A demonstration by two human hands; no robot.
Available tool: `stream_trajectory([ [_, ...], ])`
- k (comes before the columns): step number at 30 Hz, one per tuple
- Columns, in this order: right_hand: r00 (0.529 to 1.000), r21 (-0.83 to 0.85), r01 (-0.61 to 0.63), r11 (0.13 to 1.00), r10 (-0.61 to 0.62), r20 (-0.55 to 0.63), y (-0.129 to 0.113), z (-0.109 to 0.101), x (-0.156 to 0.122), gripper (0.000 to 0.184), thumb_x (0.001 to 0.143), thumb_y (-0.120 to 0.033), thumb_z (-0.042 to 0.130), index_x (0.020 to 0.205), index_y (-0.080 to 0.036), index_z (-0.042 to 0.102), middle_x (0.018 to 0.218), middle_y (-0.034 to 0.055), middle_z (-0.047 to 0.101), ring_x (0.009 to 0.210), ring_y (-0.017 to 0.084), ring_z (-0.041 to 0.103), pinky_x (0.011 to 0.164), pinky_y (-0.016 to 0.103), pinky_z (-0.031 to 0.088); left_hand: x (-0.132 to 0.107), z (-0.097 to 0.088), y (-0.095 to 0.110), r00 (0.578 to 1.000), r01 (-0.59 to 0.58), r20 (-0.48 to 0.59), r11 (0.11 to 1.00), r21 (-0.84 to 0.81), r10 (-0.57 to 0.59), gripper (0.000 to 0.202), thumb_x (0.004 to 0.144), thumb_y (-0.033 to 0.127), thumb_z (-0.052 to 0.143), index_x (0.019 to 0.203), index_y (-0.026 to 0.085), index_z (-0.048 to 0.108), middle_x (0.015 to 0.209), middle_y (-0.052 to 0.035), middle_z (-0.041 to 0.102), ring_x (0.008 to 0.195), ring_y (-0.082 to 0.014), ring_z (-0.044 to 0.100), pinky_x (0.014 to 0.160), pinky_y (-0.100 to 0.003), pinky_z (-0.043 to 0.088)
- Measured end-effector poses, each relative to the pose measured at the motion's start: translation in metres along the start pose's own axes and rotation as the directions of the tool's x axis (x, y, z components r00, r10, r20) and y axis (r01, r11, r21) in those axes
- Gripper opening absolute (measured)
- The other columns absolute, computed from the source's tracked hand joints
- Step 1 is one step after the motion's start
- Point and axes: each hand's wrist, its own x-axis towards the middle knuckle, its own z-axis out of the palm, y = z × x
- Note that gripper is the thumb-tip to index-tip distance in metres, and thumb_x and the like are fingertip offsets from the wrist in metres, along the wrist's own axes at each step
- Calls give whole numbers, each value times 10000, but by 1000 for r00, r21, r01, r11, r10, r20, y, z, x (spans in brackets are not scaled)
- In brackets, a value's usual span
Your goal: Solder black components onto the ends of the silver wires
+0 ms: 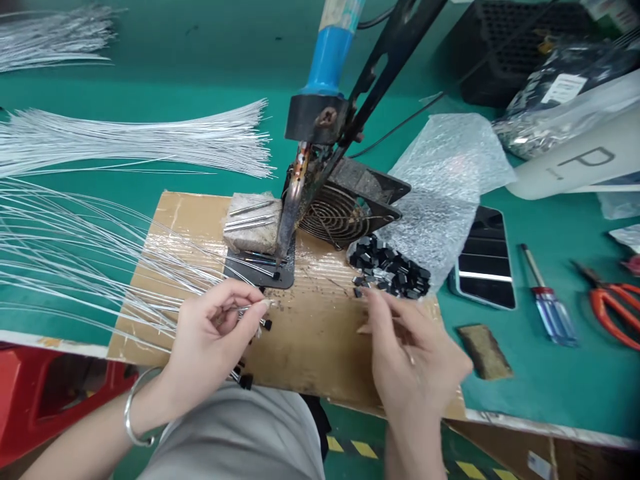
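My left hand (213, 337) pinches a thin white wire (100, 267) near its end, over a cardboard sheet (310, 333). A few small black parts (267, 325) lie or hang just beside its fingertips. My right hand (410, 360) reaches toward a pile of small black parts (390, 267) with its fingers curled. Whether anything sits in them is hidden. A soldering iron with a blue handle (327, 60) hangs in a black stand above a block (250, 220) with metal pins.
Bundles of white wires (135, 140) fan across the green table at left. A small fan (345, 210), bubble wrap (445, 173), a phone (483, 260), a screwdriver (547, 303) and orange-handled cutters (613, 303) lie to the right. A red crate (45, 393) sits lower left.
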Motion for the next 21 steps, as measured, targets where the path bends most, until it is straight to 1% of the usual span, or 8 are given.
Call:
stream_trajectory([
  [1, 995, -173, 102, 980, -104, -4, 7, -2, 5, 243, 936, -404, 772, 931, -167, 820, 759, 38, 714, 608, 158, 617, 610, 306, 542, 0, -1, 0, 1000, -1, 5, 1000, 6, 1, 63, 875, 213, 717, 836, 180, 754, 704, -38, 739, 538, -106, 576, 442, -183, 404],
  [2, 979, -275, 204, 939, -201, 40, 13, -2, 9, 229, 928, -387, 781, 924, -158, 801, 746, 33, 703, 608, 159, 612, 610, 303, 533, 1, -1, 0, 1000, -4, 10, 1000, 11, 3, 70, 878, 217, 716, 832, 181, 755, 715, -44, 742, 559, -115, 596, 450, -186, 415],
  [4, 944, -356, 329, 875, -308, 114, 21, -2, 15, 197, 970, -348, 731, 922, -163, 775, 750, 29, 703, 614, 155, 617, 616, 292, 524, 0, -2, -1, 1000, -9, 15, 1000, 18, 9, 82, 883, 223, 716, 825, 184, 759, 729, -51, 743, 595, -129, 623, 471, -192, 437],
  [6, 921, -367, 390, 844, -364, 142, 23, 0, 18, 189, 1012, -305, 668, 912, -177, 763, 756, 24, 709, 607, 146, 624, 619, 282, 517, 0, -3, -1, 1000, -9, 19, 1000, 25, 9, 90, 890, 231, 718, 824, 188, 762, 743, -57, 741, 618, -137, 635, 490, -198, 453],
  [11, 912, -361, 410, 838, -383, 148, 22, 0, 19, 192, 1029, -292, 642, 923, -184, 760, 738, 17, 706, 577, 143, 621, 603, 284, 517, -2, -5, -2, 1000, 1, 31, 1000, 30, -2, 116, 900, 254, 721, 812, 188, 759, 752, -65, 727, 609, -140, 627, 509, -215, 476],
  [15, 943, -391, 327, 861, -322, 79, 22, -1, 16, 220, 976, -398, 734, 963, -179, 757, 752, 22, 702, 577, 154, 617, 600, 305, 531, -2, -5, -2, 999, 10, 35, 999, 32, -11, 126, 894, 262, 721, 798, 187, 751, 746, -68, 719, 601, -144, 622, 508, -225, 481],
  [17, 947, -420, 313, 852, -314, 69, 23, -3, 16, 237, 984, -407, 723, 947, -175, 757, 747, 27, 706, 583, 159, 624, 604, 310, 534, -1, -5, -2, 999, 10, 32, 999, 34, -11, 127, 890, 262, 721, 793, 185, 752, 743, -70, 721, 602, -146, 622, 507, -227, 481],
  [21, 903, -439, 422, 793, -411, 126, 26, -7, 20, 240, 1031, -317, 643, 908, -154, 770, 711, 33, 716, 591, 155, 659, 607, 292, 540, 0, -5, 0, 999, -2, 32, 999, 38, 1, 129, 886, 251, 712, 784, 183, 752, 716, -60, 720, 581, -138, 605, 491, -221, 465],
])
